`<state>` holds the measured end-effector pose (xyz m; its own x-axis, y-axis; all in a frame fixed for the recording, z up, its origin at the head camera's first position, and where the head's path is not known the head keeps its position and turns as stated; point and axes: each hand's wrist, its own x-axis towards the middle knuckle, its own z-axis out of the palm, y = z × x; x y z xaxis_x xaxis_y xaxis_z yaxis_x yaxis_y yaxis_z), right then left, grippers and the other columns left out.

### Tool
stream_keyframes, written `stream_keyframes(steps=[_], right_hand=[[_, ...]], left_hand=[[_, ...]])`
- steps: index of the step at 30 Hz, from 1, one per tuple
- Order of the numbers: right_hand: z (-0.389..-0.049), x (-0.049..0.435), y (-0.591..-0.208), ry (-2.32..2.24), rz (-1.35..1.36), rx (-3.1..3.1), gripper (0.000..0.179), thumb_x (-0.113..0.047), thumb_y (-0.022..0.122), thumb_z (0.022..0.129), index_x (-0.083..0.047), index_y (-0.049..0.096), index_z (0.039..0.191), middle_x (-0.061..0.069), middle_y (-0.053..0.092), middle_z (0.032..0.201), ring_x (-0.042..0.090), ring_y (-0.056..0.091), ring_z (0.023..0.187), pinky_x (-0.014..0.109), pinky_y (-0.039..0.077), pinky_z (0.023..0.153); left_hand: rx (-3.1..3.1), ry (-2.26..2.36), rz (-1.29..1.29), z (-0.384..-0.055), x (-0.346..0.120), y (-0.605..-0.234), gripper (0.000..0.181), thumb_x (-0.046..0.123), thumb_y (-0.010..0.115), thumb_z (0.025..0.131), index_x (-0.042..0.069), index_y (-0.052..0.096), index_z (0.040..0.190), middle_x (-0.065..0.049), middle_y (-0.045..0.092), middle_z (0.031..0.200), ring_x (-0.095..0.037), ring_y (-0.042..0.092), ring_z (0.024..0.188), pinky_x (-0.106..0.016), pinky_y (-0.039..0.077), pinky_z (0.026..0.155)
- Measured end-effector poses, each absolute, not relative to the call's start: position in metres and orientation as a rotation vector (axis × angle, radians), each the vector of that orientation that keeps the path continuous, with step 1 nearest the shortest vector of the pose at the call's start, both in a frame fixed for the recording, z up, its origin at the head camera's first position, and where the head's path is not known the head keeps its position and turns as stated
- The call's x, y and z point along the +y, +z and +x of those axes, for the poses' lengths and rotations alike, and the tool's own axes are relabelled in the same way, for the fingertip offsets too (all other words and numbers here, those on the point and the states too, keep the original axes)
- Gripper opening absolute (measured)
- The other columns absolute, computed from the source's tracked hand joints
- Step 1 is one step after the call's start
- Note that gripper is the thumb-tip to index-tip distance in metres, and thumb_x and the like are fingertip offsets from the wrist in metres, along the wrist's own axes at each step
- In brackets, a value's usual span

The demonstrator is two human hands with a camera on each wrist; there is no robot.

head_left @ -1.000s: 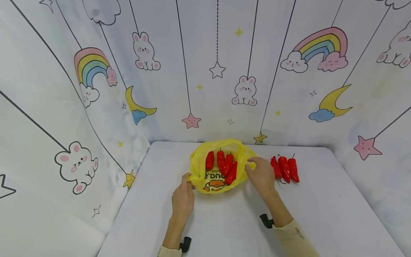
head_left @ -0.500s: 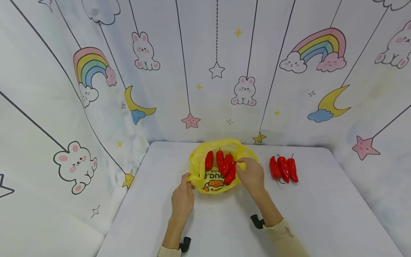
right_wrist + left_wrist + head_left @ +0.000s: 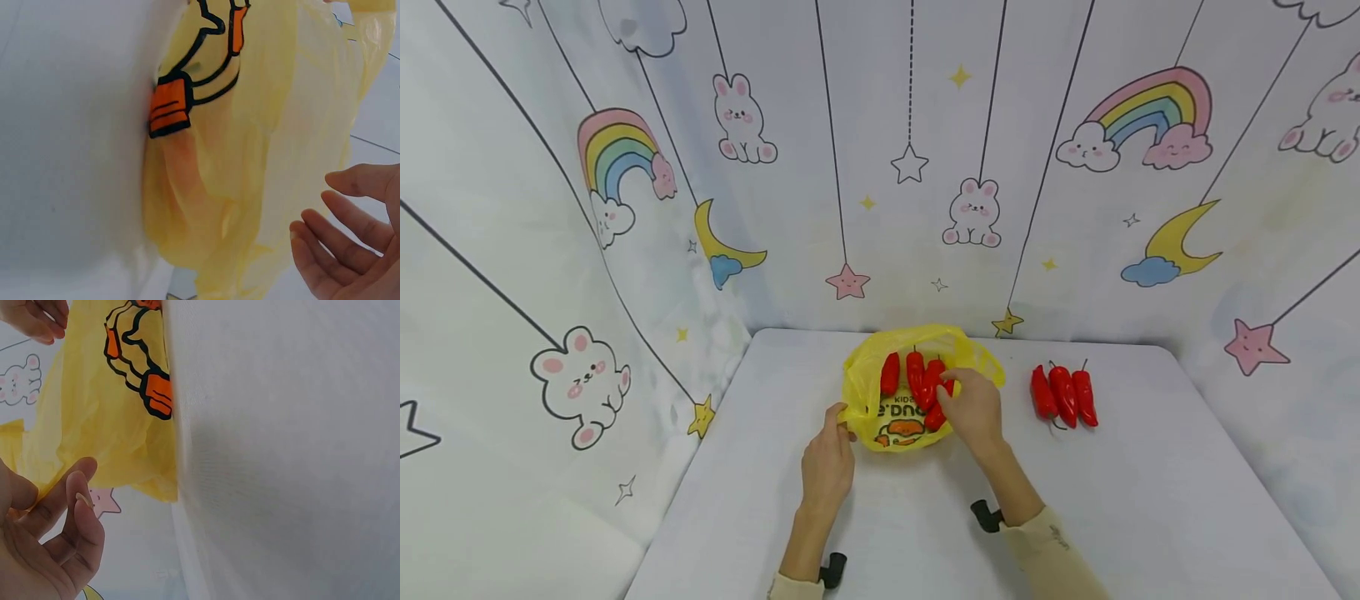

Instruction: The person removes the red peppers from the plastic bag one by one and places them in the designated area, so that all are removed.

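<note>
A yellow plastic bag [image 3: 861,379] with a printed cartoon stands with its mouth wide toward me. Several red chili peppers [image 3: 914,371] lie inside it. My left hand [image 3: 827,462] pinches the bag's left rim; in the left wrist view, thumb and index finger close on the yellow film [image 3: 119,450]. Over the right side of the bag's mouth is my right hand [image 3: 976,412], overlapping the rightmost pepper in the head view. Its fingers are loosely bent and apart, with nothing between them in the right wrist view, right beside the bag's wall [image 3: 206,212].
Three more red chili peppers [image 3: 1063,396] lie side by side on the white table [image 3: 917,533], right of the bag. A white cloth backdrop [image 3: 880,208] with rabbits, rainbows and stars rises behind the table and along both sides.
My right hand has moved left from the bag's right edge to over its mouth, covering part of a pepper. The left hand keeps its pinch on the left rim.
</note>
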<state>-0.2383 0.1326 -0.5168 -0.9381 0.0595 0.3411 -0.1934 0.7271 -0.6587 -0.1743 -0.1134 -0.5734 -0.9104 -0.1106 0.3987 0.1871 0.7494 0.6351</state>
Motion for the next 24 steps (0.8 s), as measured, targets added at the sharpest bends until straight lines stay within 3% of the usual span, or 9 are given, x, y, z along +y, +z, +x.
stream_keyframes(steps=[7, 15, 24], right_hand=[[-0.241, 0.123, -0.534, 1.118, 0.146, -2.616, 0.023, -0.013, 0.080, 0.090, -0.006, 0.078, 0.112, 0.012, 0.076, 0.114, 0.033, 0.070, 0.107, 0.047, 0.060, 0.087], [-0.240, 0.114, -0.547, 1.081, 0.140, -2.725, 0.025, -0.013, 0.082, 0.088, -0.006, 0.078, 0.113, 0.010, 0.077, 0.107, 0.030, 0.071, 0.099, 0.045, 0.059, 0.084], [-0.237, 0.115, -0.555, 0.990, 0.092, -2.760, 0.023, -0.014, 0.081, 0.087, -0.005, 0.079, 0.108, 0.008, 0.078, 0.099, 0.023, 0.069, 0.085, 0.036, 0.057, 0.066]], left_hand=[[-2.541, -0.986, -0.050, -0.173, -0.113, -0.573, 0.031, 0.007, 0.046, 0.111, 0.011, 0.052, 0.141, -0.002, 0.072, 0.086, -0.011, 0.055, 0.061, -0.028, 0.044, 0.056], [-2.539, -0.981, -0.055, -0.173, -0.114, -0.574, 0.031, 0.008, 0.046, 0.111, 0.012, 0.051, 0.141, -0.001, 0.071, 0.086, -0.011, 0.053, 0.060, -0.028, 0.044, 0.056], [-2.528, -0.998, -0.059, -0.172, -0.113, -0.573, 0.030, 0.008, 0.046, 0.111, 0.011, 0.052, 0.140, -0.003, 0.071, 0.086, -0.011, 0.054, 0.061, -0.029, 0.044, 0.056]])
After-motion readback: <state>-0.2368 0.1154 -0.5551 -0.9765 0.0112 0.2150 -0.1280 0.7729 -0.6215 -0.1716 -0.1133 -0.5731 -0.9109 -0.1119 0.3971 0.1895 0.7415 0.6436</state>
